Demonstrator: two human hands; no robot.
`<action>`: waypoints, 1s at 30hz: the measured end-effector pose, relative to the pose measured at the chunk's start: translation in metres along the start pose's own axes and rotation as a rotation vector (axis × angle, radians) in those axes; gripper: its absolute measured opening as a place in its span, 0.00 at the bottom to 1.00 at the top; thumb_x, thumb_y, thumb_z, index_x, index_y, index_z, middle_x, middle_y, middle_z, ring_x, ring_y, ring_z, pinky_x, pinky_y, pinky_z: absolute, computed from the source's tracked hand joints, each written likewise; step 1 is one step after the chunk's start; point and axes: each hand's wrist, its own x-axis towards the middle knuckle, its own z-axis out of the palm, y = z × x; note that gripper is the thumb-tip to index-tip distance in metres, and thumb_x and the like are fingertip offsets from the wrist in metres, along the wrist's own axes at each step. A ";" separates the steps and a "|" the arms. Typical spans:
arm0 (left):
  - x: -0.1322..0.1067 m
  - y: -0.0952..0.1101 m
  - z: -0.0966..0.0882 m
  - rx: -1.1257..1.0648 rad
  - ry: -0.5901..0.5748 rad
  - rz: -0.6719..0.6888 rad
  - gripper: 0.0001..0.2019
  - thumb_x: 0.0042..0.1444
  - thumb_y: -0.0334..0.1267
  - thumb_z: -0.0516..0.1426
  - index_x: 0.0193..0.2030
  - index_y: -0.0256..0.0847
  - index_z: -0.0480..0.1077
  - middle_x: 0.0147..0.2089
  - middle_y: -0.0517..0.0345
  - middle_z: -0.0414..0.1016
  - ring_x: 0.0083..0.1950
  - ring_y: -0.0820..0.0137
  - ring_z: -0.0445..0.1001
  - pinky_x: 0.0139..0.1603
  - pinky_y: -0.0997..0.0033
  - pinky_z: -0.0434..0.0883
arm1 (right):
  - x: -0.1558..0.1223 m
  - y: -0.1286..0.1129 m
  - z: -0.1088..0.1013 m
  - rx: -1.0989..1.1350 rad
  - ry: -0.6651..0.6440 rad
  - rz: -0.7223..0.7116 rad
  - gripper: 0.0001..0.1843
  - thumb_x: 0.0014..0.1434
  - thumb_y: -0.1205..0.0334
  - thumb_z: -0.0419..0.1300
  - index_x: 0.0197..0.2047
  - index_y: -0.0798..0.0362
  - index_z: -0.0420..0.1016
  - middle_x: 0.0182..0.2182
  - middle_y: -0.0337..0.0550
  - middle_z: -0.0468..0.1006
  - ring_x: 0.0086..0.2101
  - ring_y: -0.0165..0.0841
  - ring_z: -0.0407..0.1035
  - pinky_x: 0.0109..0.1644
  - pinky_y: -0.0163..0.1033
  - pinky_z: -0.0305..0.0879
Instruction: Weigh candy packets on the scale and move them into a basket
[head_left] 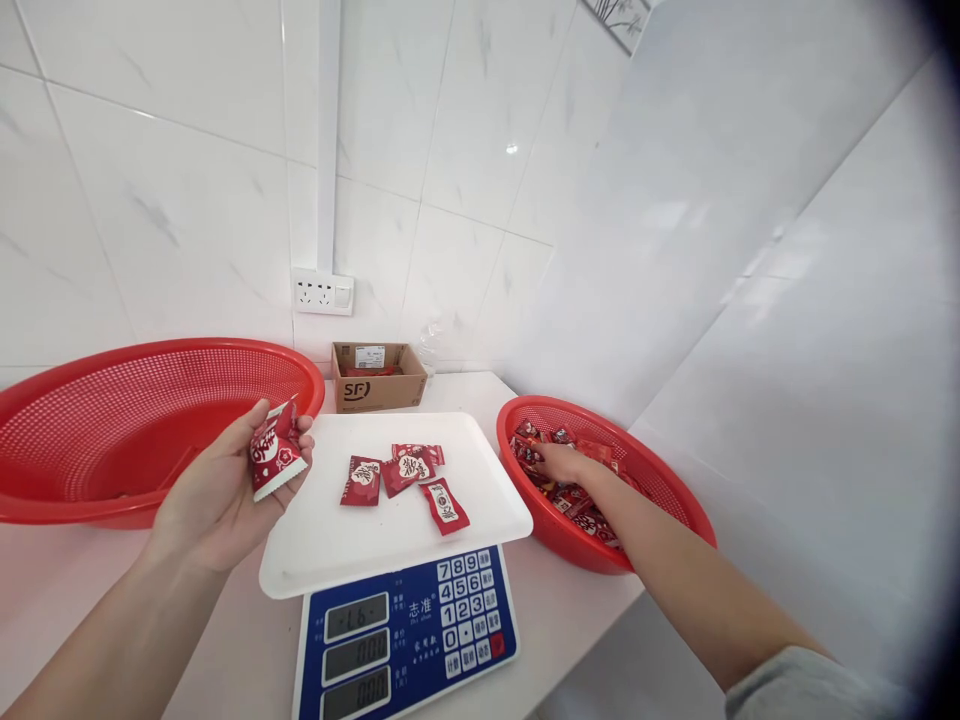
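Note:
My left hand (217, 485) is closed around a red-and-white candy packet (276, 452), palm up, beside the left edge of the weighing tray. On the white tray (322, 560) of the digital scale (409, 640) lie several red packets (409, 470), two of them overlapping. To the right, my right hand (559, 463) reaches into a red plastic basket (675, 500) heaped with small wrapped packets (574, 500). Its visible fingers are stretched out and touch the packets; the other fingers are partly hidden among them.
A large red perforated basket (150, 365) stands at the left, with some red packets low inside. Behind the tray sits an open cardboard box (379, 390) holding red items. A power socket (323, 292) is on the tiled wall. The table's (592, 610) front edge runs at the lower right.

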 end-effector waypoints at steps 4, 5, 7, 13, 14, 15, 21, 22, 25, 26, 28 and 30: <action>0.003 -0.001 0.000 0.005 0.021 0.005 0.13 0.65 0.35 0.46 0.35 0.34 0.69 0.27 0.54 0.73 0.24 0.74 0.74 0.22 0.76 0.76 | 0.000 0.003 0.005 0.046 0.002 -0.023 0.14 0.62 0.57 0.56 0.49 0.54 0.69 0.46 0.45 0.72 0.43 0.34 0.69 0.47 0.46 0.67; 0.004 -0.001 0.000 0.011 0.034 0.002 0.13 0.65 0.35 0.46 0.35 0.34 0.69 0.26 0.54 0.73 0.24 0.74 0.74 0.22 0.76 0.76 | -0.001 0.005 0.004 0.063 0.008 -0.026 0.14 0.62 0.57 0.56 0.49 0.54 0.70 0.46 0.45 0.73 0.42 0.34 0.70 0.47 0.46 0.67; 0.005 -0.002 0.000 0.023 0.056 0.002 0.14 0.65 0.35 0.46 0.34 0.34 0.70 0.26 0.54 0.73 0.23 0.74 0.74 0.22 0.76 0.76 | -0.002 0.010 0.002 0.092 0.029 -0.025 0.13 0.62 0.59 0.55 0.48 0.55 0.71 0.45 0.46 0.74 0.43 0.34 0.70 0.48 0.45 0.66; 0.006 -0.001 -0.002 0.028 0.050 0.000 0.14 0.64 0.36 0.46 0.35 0.35 0.71 0.27 0.54 0.73 0.24 0.74 0.74 0.22 0.76 0.76 | -0.004 0.018 -0.001 0.138 -0.015 -0.053 0.12 0.57 0.60 0.56 0.44 0.52 0.75 0.44 0.47 0.78 0.44 0.40 0.71 0.49 0.40 0.63; 0.007 -0.001 -0.002 0.029 0.048 0.003 0.14 0.64 0.36 0.47 0.35 0.35 0.71 0.27 0.54 0.73 0.24 0.74 0.74 0.22 0.76 0.76 | -0.004 0.019 -0.001 0.144 -0.038 -0.064 0.14 0.55 0.58 0.58 0.45 0.52 0.75 0.44 0.47 0.77 0.44 0.42 0.71 0.48 0.41 0.63; 0.007 -0.001 -0.003 0.031 0.047 0.006 0.14 0.64 0.36 0.47 0.35 0.36 0.71 0.28 0.54 0.73 0.24 0.74 0.74 0.22 0.76 0.76 | -0.004 0.019 0.000 0.153 -0.058 -0.072 0.17 0.53 0.56 0.60 0.46 0.51 0.75 0.45 0.47 0.77 0.45 0.43 0.71 0.48 0.41 0.63; 0.002 0.000 -0.001 0.054 -0.009 -0.005 0.13 0.65 0.34 0.46 0.36 0.35 0.70 0.29 0.55 0.73 0.25 0.75 0.74 0.24 0.77 0.76 | -0.010 0.021 0.000 0.255 -0.075 -0.093 0.28 0.48 0.57 0.64 0.54 0.50 0.70 0.47 0.44 0.76 0.45 0.39 0.71 0.47 0.37 0.65; 0.001 0.000 -0.001 0.058 -0.016 -0.013 0.13 0.65 0.34 0.46 0.36 0.35 0.70 0.29 0.55 0.73 0.25 0.74 0.74 0.24 0.76 0.76 | -0.011 0.021 0.000 0.273 -0.055 -0.093 0.27 0.49 0.59 0.63 0.54 0.50 0.69 0.46 0.43 0.77 0.45 0.38 0.71 0.47 0.35 0.65; 0.000 0.000 0.001 0.062 -0.003 -0.023 0.13 0.65 0.33 0.46 0.36 0.35 0.69 0.29 0.55 0.72 0.25 0.74 0.74 0.23 0.77 0.76 | -0.012 0.020 -0.004 0.308 0.066 -0.056 0.24 0.53 0.65 0.58 0.54 0.53 0.68 0.49 0.47 0.75 0.47 0.37 0.70 0.48 0.35 0.64; 0.000 -0.001 0.001 0.063 0.002 -0.023 0.13 0.65 0.33 0.46 0.36 0.35 0.69 0.29 0.55 0.72 0.25 0.74 0.74 0.23 0.77 0.76 | -0.012 0.018 -0.006 0.311 0.127 -0.032 0.24 0.54 0.67 0.55 0.56 0.55 0.66 0.51 0.50 0.72 0.49 0.39 0.68 0.50 0.37 0.63; 0.001 -0.001 0.001 0.062 0.004 -0.021 0.13 0.65 0.34 0.46 0.36 0.35 0.69 0.29 0.55 0.72 0.25 0.75 0.74 0.23 0.77 0.76 | -0.012 0.013 -0.010 0.313 0.252 0.002 0.25 0.57 0.69 0.50 0.59 0.59 0.61 0.57 0.56 0.66 0.55 0.42 0.61 0.56 0.43 0.57; 0.001 -0.002 0.001 0.064 0.000 -0.016 0.13 0.65 0.34 0.46 0.36 0.35 0.69 0.29 0.55 0.72 0.25 0.75 0.74 0.23 0.77 0.76 | -0.015 0.003 -0.013 0.319 0.327 -0.024 0.24 0.60 0.69 0.46 0.59 0.59 0.58 0.59 0.56 0.62 0.58 0.41 0.56 0.60 0.45 0.52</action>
